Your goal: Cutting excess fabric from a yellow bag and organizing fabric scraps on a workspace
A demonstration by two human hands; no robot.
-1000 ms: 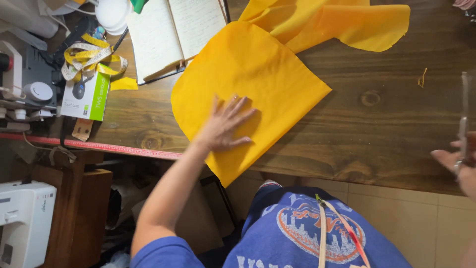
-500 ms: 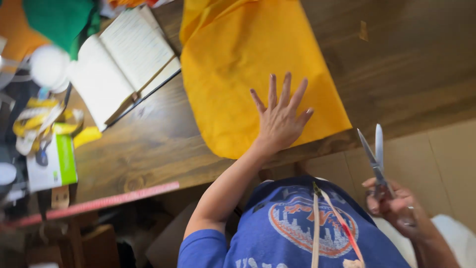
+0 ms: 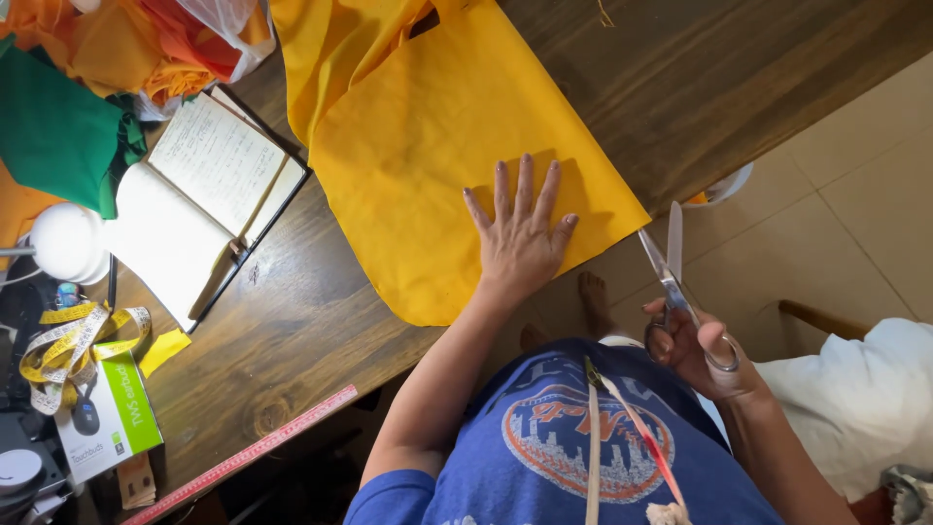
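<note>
A folded piece of yellow fabric (image 3: 437, 136) lies on the dark wooden table (image 3: 282, 331), its near corner hanging past the table edge. My left hand (image 3: 520, 238) rests flat on the fabric near that corner, fingers spread. My right hand (image 3: 705, 355) holds a pair of metal scissors (image 3: 671, 262) off the table edge. The blades are parted and point at the fabric's right corner, almost touching it.
An open notebook (image 3: 199, 199) lies left of the fabric. Orange and green cloth (image 3: 68, 107) is piled at the far left. A yellow tape measure (image 3: 68, 350), a green-and-white box (image 3: 112, 418) and a red ruler (image 3: 248, 452) lie along the left edge. A white cloth (image 3: 855, 399) sits at right.
The view has swung, so the table now runs diagonally. My right hand has brought the scissors up closer to the fabric's corner. My left hand stays flat on the fabric.
</note>
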